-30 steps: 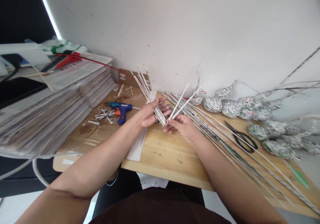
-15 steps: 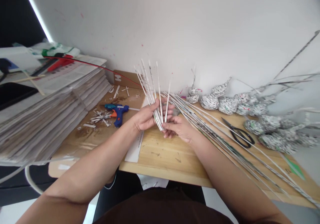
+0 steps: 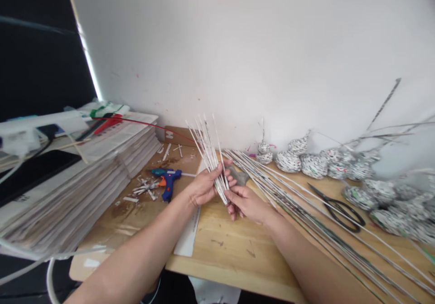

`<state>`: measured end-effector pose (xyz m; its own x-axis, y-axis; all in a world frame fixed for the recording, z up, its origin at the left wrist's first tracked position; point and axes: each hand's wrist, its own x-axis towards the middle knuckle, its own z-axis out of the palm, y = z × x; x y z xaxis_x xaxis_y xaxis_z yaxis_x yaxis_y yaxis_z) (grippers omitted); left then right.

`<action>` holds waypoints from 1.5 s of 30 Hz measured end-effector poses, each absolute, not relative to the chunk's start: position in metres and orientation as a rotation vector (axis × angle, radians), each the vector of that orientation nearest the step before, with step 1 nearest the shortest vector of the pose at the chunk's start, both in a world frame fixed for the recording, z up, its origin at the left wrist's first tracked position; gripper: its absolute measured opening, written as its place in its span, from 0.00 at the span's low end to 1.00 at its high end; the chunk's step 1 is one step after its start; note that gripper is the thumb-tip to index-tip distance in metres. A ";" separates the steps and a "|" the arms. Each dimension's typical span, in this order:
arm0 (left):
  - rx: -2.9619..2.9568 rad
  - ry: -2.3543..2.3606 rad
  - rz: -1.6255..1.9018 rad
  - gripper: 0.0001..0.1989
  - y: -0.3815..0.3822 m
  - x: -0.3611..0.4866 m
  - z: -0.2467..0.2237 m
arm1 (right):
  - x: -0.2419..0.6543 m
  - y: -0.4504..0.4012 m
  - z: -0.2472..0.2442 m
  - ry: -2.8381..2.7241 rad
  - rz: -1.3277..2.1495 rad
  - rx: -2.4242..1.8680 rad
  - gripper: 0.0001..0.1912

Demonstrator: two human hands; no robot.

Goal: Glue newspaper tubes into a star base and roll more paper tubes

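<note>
A fanned bunch of thin rolled-paper sticks [image 3: 208,147] stands upright over the table, its lower ends gathered between my hands. My left hand [image 3: 207,185] is closed around the lower part of the bunch, thumb across the front. At the bottom right of the bunch, my right hand [image 3: 243,203] pinches the lower ends between thumb and fingers. Long rolled-paper sticks [image 3: 282,190] lie slantwise on the table just right of my hands. Behind my right hand a grey object [image 3: 242,177] is partly hidden.
A blue glue gun [image 3: 168,181] lies left of my hands, by cut paper scraps [image 3: 146,188]. A tall newspaper stack [image 3: 84,195] stands at left. Black scissors [image 3: 340,209] and woven paper gourds [image 3: 314,165] are at right, on the wooden table [image 3: 231,258] against the wall.
The view has shifted, so everything sits lower in the picture. A stick that stood apart on the right of the bunch now sits in with the others.
</note>
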<state>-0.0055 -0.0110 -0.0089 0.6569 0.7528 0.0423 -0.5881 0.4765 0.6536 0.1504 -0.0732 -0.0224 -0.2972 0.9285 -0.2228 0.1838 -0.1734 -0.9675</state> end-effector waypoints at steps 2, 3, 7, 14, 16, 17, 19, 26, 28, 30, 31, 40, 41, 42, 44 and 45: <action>0.686 0.254 0.850 0.11 -0.011 -0.004 -0.010 | 0.149 -0.073 -0.022 -1.451 1.490 -1.317 0.25; 0.681 0.249 0.856 0.09 -0.011 -0.003 -0.010 | 0.148 -0.074 -0.021 -1.441 1.478 -1.322 0.25; 0.648 0.246 0.881 0.06 -0.011 -0.001 -0.009 | 0.146 -0.073 -0.023 -1.432 1.495 -1.301 0.26; 0.643 0.252 0.894 0.09 -0.011 0.000 -0.010 | 0.144 -0.072 -0.032 -1.442 1.331 -1.277 0.23; 0.647 0.262 0.899 0.08 -0.011 -0.001 -0.009 | 0.142 -0.073 -0.030 -1.437 1.299 -1.287 0.23; 0.647 0.268 0.902 0.07 -0.011 -0.001 -0.008 | 0.142 -0.073 -0.029 -1.421 1.314 -1.282 0.23; 0.645 0.279 0.915 0.07 -0.011 -0.003 -0.006 | 0.142 -0.074 -0.027 -1.392 1.408 -1.268 0.24; 0.713 0.318 0.956 0.07 -0.009 -0.007 -0.001 | 0.145 -0.073 -0.022 -1.330 1.530 -1.190 0.23; 0.750 0.347 0.942 0.07 -0.010 -0.006 -0.001 | 0.143 -0.073 -0.023 -1.328 1.474 -1.218 0.22; 0.759 0.402 0.943 0.07 -0.011 -0.006 -0.001 | 0.142 -0.073 -0.026 -1.357 1.403 -1.265 0.20; 0.758 0.432 0.945 0.07 -0.011 -0.006 -0.002 | 0.141 -0.074 -0.027 -1.391 1.358 -1.290 0.20; 0.735 0.420 1.116 0.09 0.008 -0.014 -0.008 | 0.158 -0.071 -0.024 -1.703 0.481 -1.497 0.16; 0.720 0.415 1.151 0.10 0.010 -0.016 -0.008 | 0.161 -0.070 -0.024 -1.713 0.355 -1.522 0.15; 0.707 0.413 1.183 0.11 0.012 -0.017 -0.007 | 0.164 -0.069 -0.025 -1.730 0.258 -1.549 0.17; 0.680 0.419 1.234 0.13 0.015 -0.019 -0.006 | 0.167 -0.067 -0.027 -1.799 0.145 -1.616 0.27; 0.666 0.429 1.252 0.13 0.016 -0.020 -0.005 | 0.168 -0.067 -0.028 -1.847 0.124 -1.651 0.30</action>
